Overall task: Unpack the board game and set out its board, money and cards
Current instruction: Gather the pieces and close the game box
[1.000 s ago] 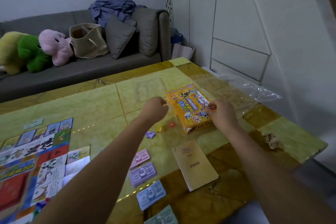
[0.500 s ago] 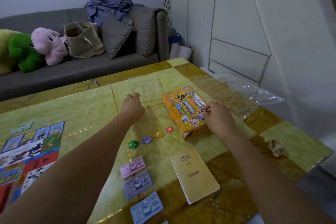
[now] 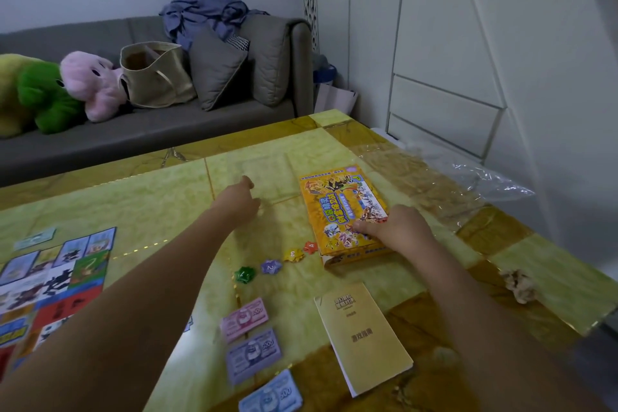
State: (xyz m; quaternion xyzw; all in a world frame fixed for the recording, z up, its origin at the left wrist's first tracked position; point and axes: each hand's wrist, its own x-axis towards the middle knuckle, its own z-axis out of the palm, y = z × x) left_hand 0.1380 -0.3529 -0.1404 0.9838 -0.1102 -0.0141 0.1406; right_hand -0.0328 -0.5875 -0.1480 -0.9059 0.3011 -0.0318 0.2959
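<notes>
The many-coloured printed game board [image 3: 50,278] lies flat at the left edge of the yellow-green marbled surface [image 3: 133,204]; the left hand [image 3: 239,202] has left the four star-shaped numbered tokens [image 3: 271,267] for bare surface farther out, its grip loosely curled, one finger forward, nothing seen in it. With pink, purple and blue paper money notes [image 3: 253,349] lined up near, the cards likely remain in the orange cardboard game box [image 3: 337,207], where the right hand [image 3: 398,231] stays, thumb on the lid, fingers hidden, so its grip cannot be told. Free room is far-middle; a tan booklet [image 3: 364,334] lies near, while clear plastic wrap [image 3: 468,184] and a crumpled paper wad [image 3: 518,284] crowd the right edge.
</notes>
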